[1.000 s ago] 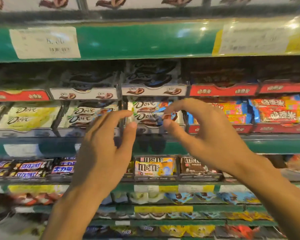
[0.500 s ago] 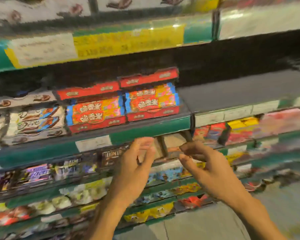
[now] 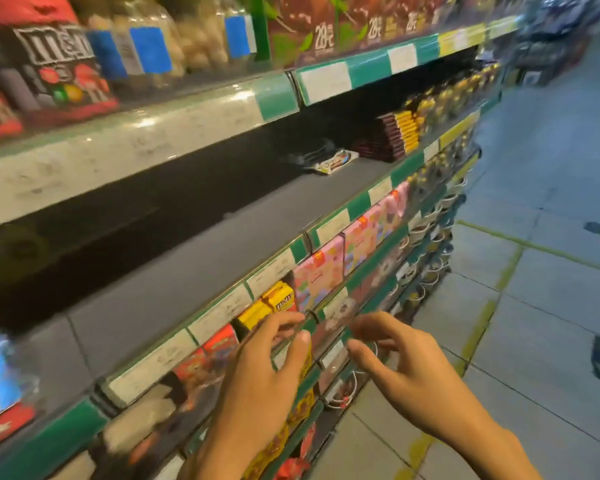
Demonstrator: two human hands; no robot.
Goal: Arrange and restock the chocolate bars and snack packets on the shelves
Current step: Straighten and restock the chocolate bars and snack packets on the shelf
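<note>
A long grey shelf (image 3: 194,258) runs from lower left to upper right and is mostly bare. On it lie a loose chocolate bar in a white wrapper (image 3: 333,162) and, further right, a stack of dark and yellow chocolate bars (image 3: 390,135). Below the shelf edge stand yellow snack packets (image 3: 274,301) and pink boxes (image 3: 321,271). My left hand (image 3: 267,372) and my right hand (image 3: 402,365) hover in front of the lower shelves. Their fingers are loosely curled and hold nothing.
The shelf above carries a red candy bag (image 3: 52,64), clear jars (image 3: 156,46) and brown boxes (image 3: 329,26). Green price strips (image 3: 368,67) line the shelf edges. A tiled aisle floor (image 3: 541,306) opens to the right.
The view has swung right along the aisle, from the boxed chocolate trays to the mostly bare shelf. Both hands stay raised in front of me and hold nothing.
</note>
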